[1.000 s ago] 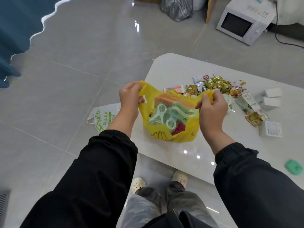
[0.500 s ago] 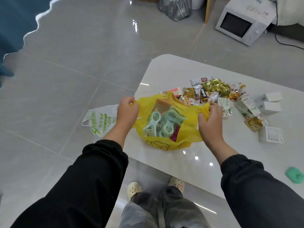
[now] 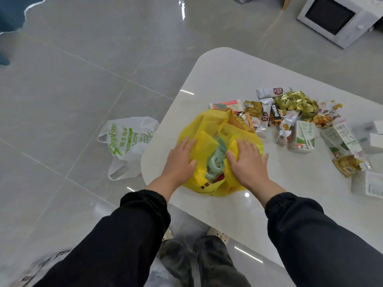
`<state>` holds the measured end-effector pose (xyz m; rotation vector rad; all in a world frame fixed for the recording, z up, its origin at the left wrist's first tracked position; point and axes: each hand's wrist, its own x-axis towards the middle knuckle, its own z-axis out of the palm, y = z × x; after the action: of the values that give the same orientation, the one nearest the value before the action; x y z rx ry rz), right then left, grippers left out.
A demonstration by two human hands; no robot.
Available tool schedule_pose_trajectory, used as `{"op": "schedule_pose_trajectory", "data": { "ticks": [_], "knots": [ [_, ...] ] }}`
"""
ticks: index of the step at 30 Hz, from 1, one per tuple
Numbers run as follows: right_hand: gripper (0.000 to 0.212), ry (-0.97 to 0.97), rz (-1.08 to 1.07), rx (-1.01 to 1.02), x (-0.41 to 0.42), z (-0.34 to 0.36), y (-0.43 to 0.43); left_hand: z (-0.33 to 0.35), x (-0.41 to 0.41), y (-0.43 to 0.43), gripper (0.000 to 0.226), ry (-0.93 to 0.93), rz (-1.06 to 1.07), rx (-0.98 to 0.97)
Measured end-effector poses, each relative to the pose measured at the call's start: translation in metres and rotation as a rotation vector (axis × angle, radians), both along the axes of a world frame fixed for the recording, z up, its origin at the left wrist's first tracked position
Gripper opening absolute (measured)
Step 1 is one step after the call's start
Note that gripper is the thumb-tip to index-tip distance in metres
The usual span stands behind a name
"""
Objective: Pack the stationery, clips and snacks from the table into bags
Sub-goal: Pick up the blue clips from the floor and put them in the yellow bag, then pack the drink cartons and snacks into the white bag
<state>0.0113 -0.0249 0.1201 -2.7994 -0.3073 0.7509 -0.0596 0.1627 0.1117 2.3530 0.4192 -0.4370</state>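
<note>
A yellow plastic bag (image 3: 209, 129) lies on the white table (image 3: 228, 79) near its left corner. Pale green clips (image 3: 215, 160) and something red show through the bag's mouth. My left hand (image 3: 180, 160) rests flat on the bag's left side, fingers spread. My right hand (image 3: 246, 162) presses flat on its right side. A heap of snack packets (image 3: 290, 108) in gold, silver and white wrappers lies just beyond the bag. Green-and-white cartons (image 3: 304, 137) and small white boxes (image 3: 375, 141) lie to the right.
A white shopping bag with green print (image 3: 126, 141) lies on the grey tiled floor left of the table. A white microwave (image 3: 335, 17) stands on the floor at the far right. My feet (image 3: 215, 233) stand below the table's near edge.
Both hands let go of the yellow bag's handles and came down flat on top of it. The bag sank from held open to pressed on the table.
</note>
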Motion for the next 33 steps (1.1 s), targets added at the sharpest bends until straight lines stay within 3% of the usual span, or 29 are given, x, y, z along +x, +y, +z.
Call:
{"op": "schedule_pose_trajectory", "data": {
  "ticks": [3,5,10,15,19,26,33],
  "knots": [
    [0.066,-0.098,0.046,-0.038,-0.006,0.017,0.014,0.014,-0.012,0.004,0.059,-0.215,0.101,0.056],
    [0.066,-0.164,0.111,-0.013,-0.011,0.030,0.031,0.022,-0.019,0.012,0.057,-0.255,0.104,0.096],
    [0.072,-0.345,0.207,0.018,-0.025,0.069,0.094,0.042,-0.046,0.057,0.064,-0.160,0.080,0.240],
    [0.071,-0.419,0.341,0.055,-0.052,0.084,0.196,0.045,-0.095,0.146,0.064,-0.040,0.201,0.322],
    [0.074,-0.366,0.463,0.007,-0.085,0.065,0.291,0.031,-0.138,0.236,0.065,0.014,0.267,0.322],
    [0.065,-0.067,0.445,-0.101,-0.140,-0.027,0.423,-0.029,-0.188,0.373,0.064,0.137,0.330,0.288],
    [0.069,0.040,0.437,-0.188,-0.161,-0.142,0.466,-0.136,-0.201,0.407,0.064,0.208,0.411,0.169]
  ]
}}
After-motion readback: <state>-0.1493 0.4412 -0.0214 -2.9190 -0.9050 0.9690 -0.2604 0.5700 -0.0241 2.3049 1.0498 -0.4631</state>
